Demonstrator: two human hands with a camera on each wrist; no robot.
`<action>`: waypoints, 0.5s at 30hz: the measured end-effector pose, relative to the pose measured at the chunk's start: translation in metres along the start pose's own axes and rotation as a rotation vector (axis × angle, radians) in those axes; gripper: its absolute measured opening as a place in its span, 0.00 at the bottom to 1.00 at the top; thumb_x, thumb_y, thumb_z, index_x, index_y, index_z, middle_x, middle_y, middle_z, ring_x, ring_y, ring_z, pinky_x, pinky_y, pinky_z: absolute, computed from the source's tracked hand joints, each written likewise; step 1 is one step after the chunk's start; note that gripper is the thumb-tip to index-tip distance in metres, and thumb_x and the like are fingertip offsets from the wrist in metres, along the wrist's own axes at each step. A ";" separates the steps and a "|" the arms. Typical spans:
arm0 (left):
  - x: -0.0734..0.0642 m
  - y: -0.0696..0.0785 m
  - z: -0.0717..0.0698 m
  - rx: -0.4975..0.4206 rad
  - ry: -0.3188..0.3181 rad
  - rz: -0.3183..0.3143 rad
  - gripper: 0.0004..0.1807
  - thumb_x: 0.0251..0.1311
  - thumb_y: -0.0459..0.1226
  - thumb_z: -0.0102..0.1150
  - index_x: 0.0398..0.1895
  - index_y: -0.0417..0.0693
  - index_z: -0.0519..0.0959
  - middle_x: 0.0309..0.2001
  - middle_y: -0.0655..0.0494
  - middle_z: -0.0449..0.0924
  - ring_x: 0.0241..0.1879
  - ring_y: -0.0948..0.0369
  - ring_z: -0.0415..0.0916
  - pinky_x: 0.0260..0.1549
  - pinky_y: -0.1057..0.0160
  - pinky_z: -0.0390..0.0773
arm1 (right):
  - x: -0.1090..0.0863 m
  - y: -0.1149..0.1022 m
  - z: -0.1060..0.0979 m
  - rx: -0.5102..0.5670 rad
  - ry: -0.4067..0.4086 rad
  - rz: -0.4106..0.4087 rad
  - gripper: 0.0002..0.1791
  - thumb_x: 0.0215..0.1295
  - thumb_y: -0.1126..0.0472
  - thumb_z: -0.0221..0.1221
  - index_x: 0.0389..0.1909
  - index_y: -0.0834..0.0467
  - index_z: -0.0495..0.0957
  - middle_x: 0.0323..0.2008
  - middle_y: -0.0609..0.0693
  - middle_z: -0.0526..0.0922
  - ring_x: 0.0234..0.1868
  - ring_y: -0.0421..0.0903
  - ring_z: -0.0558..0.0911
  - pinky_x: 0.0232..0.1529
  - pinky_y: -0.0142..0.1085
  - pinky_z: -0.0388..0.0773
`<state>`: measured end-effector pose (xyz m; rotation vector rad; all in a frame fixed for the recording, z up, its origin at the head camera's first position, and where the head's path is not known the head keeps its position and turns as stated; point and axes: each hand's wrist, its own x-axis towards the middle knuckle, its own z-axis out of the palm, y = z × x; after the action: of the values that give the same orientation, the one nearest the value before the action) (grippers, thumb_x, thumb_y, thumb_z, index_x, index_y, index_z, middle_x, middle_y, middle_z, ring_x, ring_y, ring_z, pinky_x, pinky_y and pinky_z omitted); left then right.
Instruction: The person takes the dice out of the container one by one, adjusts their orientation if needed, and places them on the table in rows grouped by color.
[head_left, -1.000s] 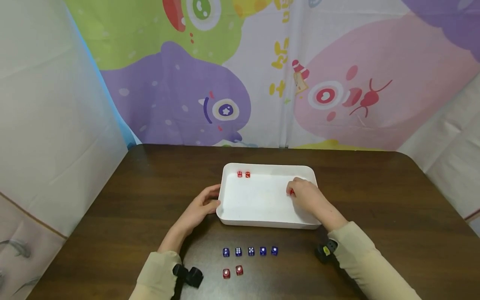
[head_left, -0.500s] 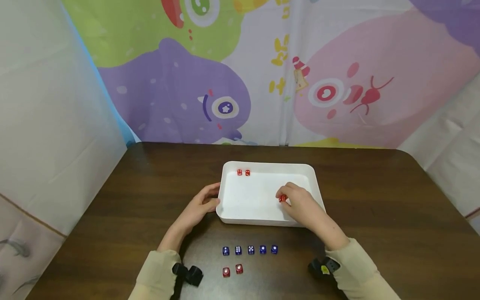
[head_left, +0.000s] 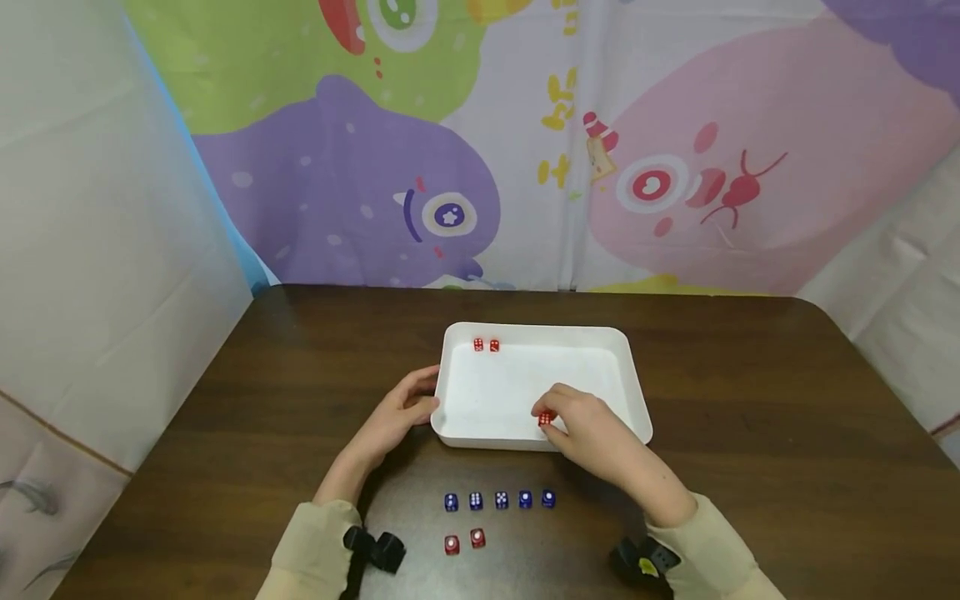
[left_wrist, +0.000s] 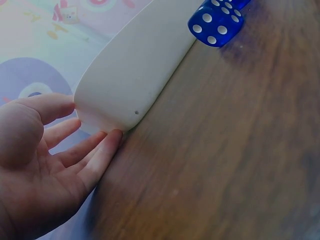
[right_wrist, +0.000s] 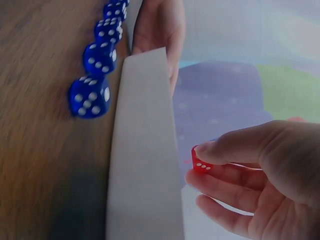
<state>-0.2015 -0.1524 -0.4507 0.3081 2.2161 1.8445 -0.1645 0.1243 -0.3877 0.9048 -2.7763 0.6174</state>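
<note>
A red die (right_wrist: 201,161) is pinched between the thumb and fingers of my right hand (head_left: 592,437), over the front wall of the white tray (head_left: 630,375). In the right wrist view the die shows a row of white pips beside the thumb tip. My left hand (head_left: 393,415) touches the tray's left end with its fingertips, fingers spread and relaxed; the left wrist view shows the thumb and fingers (left_wrist: 107,147) against the tray's outer wall. Two red dice (head_left: 486,345) lie side by side in the tray's back left corner.
In front of the tray, several blue dice (head_left: 501,500) form a row on the dark wooden table (head_left: 315,333). Nearer the front, two more red dice (head_left: 465,542) lie on the table. A cartoon-printed curtain (head_left: 337,192) hangs behind the table's far edge.
My right hand has moved from the tray's right side leftward and toward its front wall, lifting a red die. My left hand stays at the tray's left end.
</note>
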 end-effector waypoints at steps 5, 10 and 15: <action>0.000 0.000 0.000 -0.002 0.000 0.005 0.27 0.64 0.34 0.48 0.66 0.44 0.57 0.60 0.37 0.62 0.54 0.46 0.67 0.49 0.54 0.73 | -0.003 -0.007 -0.003 -0.027 0.001 -0.070 0.07 0.52 0.66 0.62 0.33 0.57 0.80 0.32 0.45 0.79 0.35 0.40 0.79 0.38 0.37 0.76; 0.001 -0.001 0.000 -0.004 -0.004 0.007 0.27 0.64 0.34 0.48 0.66 0.44 0.57 0.60 0.37 0.62 0.54 0.46 0.67 0.49 0.54 0.73 | -0.005 -0.012 -0.002 0.002 -0.026 -0.117 0.05 0.53 0.66 0.61 0.32 0.57 0.79 0.31 0.44 0.79 0.35 0.39 0.78 0.38 0.35 0.76; 0.000 0.000 0.000 -0.007 -0.003 0.008 0.27 0.64 0.34 0.47 0.66 0.44 0.57 0.60 0.37 0.62 0.54 0.46 0.66 0.49 0.55 0.73 | -0.007 -0.019 -0.001 0.053 -0.070 -0.127 0.03 0.54 0.66 0.60 0.31 0.58 0.78 0.30 0.44 0.77 0.33 0.37 0.75 0.36 0.32 0.75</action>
<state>-0.2018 -0.1524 -0.4506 0.3194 2.2088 1.8543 -0.1478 0.1147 -0.3827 1.1246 -2.7477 0.6538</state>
